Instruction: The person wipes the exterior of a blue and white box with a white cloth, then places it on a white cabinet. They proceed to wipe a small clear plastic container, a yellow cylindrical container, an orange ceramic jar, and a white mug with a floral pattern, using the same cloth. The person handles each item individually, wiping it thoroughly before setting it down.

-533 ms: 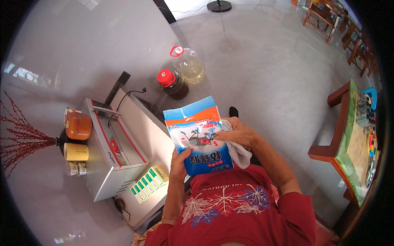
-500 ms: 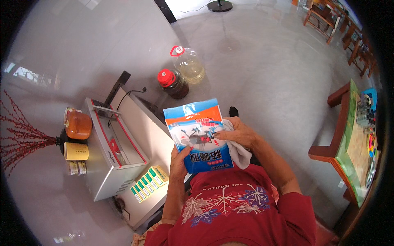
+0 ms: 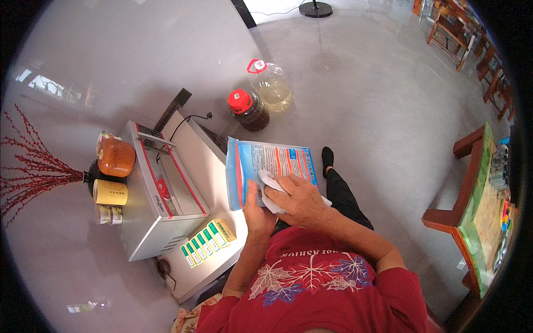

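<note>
Out in front of my shirt I hold a flat blue plastic packet [image 3: 277, 156], its side with dense printed lines and orange blocks facing up. My left hand [image 3: 259, 213] grips its near left part, with the thumb lying on top and the other fingers hidden beneath. A bunched white cloth [image 3: 267, 180] is under the fingers of my right hand [image 3: 300, 201], which presses it against the packet's printed face. The cloth covers part of the print.
A white cabinet top [image 3: 208, 169] at left carries a grey appliance [image 3: 161, 238] and green-and-white small boxes [image 3: 204, 244]. Beyond stand a red-lidded jar [image 3: 251, 114] and a large clear bottle [image 3: 275, 91]. A wooden table [image 3: 472, 216] stands at right.
The packet has been turned over, from its face with the mouse picture to its text-covered face. My right hand has moved left with the cloth, from the packet's edge onto its surface.
</note>
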The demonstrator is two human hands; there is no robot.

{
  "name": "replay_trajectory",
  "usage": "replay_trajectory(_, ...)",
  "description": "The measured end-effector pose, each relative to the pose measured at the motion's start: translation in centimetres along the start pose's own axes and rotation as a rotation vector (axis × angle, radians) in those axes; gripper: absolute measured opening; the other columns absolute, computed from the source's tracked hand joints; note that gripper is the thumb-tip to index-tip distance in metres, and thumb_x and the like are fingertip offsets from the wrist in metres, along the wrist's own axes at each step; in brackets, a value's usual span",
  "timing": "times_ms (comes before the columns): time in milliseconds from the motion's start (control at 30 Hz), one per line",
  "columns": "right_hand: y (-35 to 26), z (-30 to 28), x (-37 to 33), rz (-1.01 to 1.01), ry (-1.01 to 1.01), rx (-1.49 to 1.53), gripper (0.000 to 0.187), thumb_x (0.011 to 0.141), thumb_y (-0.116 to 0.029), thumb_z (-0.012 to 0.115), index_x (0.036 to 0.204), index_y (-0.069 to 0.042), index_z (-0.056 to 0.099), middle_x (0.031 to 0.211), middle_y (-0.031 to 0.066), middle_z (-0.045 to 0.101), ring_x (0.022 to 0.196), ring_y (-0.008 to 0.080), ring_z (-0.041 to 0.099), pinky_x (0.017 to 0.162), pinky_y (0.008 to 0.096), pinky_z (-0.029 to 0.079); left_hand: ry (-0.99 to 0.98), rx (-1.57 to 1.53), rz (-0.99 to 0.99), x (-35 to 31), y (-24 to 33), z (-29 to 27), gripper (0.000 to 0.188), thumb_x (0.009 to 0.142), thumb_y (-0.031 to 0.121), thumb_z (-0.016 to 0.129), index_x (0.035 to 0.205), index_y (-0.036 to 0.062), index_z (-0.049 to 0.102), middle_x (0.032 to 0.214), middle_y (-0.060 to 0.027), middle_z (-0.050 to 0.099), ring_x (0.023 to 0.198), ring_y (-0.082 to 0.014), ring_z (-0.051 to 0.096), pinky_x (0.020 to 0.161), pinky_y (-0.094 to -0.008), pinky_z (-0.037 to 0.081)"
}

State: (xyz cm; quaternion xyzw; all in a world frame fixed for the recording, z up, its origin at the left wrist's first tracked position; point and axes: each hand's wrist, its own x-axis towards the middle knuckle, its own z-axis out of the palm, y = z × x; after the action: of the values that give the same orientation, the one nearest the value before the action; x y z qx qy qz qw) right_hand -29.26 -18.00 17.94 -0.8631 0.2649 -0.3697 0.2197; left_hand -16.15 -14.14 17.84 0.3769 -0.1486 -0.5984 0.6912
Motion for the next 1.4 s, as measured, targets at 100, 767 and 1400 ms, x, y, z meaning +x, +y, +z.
replay_trajectory(100,1.0,-0.3,-0.1,0.048,-0.005,0.093,0.048,0.074,-0.017,0.067,0.119,-0.007,0.055,0.117,0.0213,0.050,0.103,0.0368,0.054,0.087,0.0429,0.045,0.002,0.056,0.036,-0.2,0.2,-0.5,0.044,0.098,0.029,0.039,0.133,0.0029,0.039,0.128,-0.0136,0.050,0.117,-0.0255,0.050,0.100,-0.0419,0.040)
replay_trajectory(767,1.3,-0.9,4.1,0.192,0.082,-0.107,0.044,0.074,-0.018,0.063,0.116,-0.007,0.059,0.127,0.0136,0.047,0.090,0.0315,0.050,0.079,0.0414,0.045,-0.036,-0.012,-0.067,-0.7,0.1,-1.4,0.051,0.099,0.038,0.032,0.139,0.0061,0.031,0.136,-0.0118,0.043,0.126,-0.0280,0.043,0.104,-0.0460,0.035)
replay_trajectory(1400,3.8,-0.7,-3.1,0.736,0.040,-0.027,0.052,0.083,-0.025,0.059,0.127,0.001,0.047,0.114,0.0226,0.046,0.101,0.0386,0.051,0.085,0.0439,0.045,-0.048,-0.148,0.017,0.9,0.9,-3.0,0.054,0.098,0.043,0.032,0.140,0.0090,0.030,0.138,-0.0102,0.042,0.125,-0.0285,0.043,0.104,-0.0461,0.035)
